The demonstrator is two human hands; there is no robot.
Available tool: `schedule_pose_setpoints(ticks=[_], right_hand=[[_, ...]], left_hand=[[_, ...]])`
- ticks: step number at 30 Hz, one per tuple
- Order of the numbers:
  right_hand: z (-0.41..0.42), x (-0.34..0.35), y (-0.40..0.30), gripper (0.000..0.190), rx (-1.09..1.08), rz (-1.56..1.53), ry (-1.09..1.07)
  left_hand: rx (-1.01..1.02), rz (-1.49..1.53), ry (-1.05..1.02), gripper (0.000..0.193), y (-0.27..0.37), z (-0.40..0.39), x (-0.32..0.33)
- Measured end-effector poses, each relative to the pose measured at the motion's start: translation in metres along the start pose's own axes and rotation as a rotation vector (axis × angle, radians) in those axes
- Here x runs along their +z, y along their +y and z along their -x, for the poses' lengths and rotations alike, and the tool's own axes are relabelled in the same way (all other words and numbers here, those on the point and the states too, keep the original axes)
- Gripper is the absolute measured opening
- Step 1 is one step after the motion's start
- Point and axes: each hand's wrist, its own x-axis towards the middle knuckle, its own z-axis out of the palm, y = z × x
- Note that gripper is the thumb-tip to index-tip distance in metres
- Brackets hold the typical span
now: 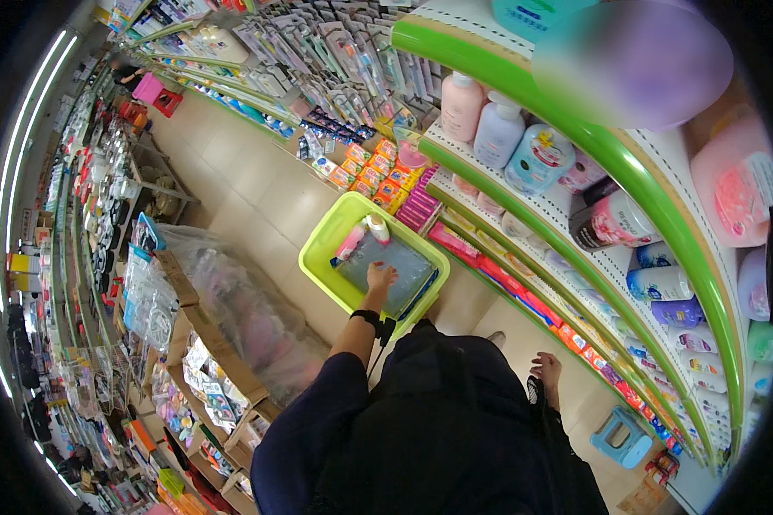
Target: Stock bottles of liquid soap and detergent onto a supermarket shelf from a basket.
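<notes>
My left hand [381, 278] reaches into a yellow-green plastic basket [325, 225], its fingers spread over a flat grey plastic-wrapped package [402, 261] at the bottom. Whether the fingertips touch the package I cannot tell. Beside the package, towards the basket's far side, lie a pink bottle [350, 242] and a white bottle [377, 228]. A black strap with a cord is around my left wrist. My right hand [545, 370] hangs at my right side, fingers loosely apart with nothing in them, near the lower shelves.
Green-edged shelves [583, 257] with pump bottles curve along the right. Orange boxes [379, 164] lie beyond the basket. Cardboard boxes [216, 341] and a plastic-wrapped bundle [251, 309] stand at left. A blue stool [621, 438] sits lower right. Another person [127, 74] is far down the aisle.
</notes>
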Motion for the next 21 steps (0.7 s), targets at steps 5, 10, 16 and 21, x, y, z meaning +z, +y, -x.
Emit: schedule_pose_setpoints(ticks=[5,10,16,21], right_hand=[[-0.008,0.020,0.090,0.041,-0.035,-0.054,-0.167],[0.050,-0.037,0.222,0.041,-0.610,0.177,-0.095],[0.140,0.036,0.106,0.041,-0.312,0.271,-0.021],[0.135,0.063,0.085,0.041,-0.066,0.334,0.014]], left_hand=[[-0.384,1.256,-0.034,0.058,-0.037,-0.117,-0.048],[-0.309,0.811,-0.089,0.066,0.034,-0.161,0.000],[-0.249,0.466,-0.205,0.078,0.049,-0.232,-0.013],[-0.094,0.547,-0.195,0.064,0.045,-0.248,-0.009]])
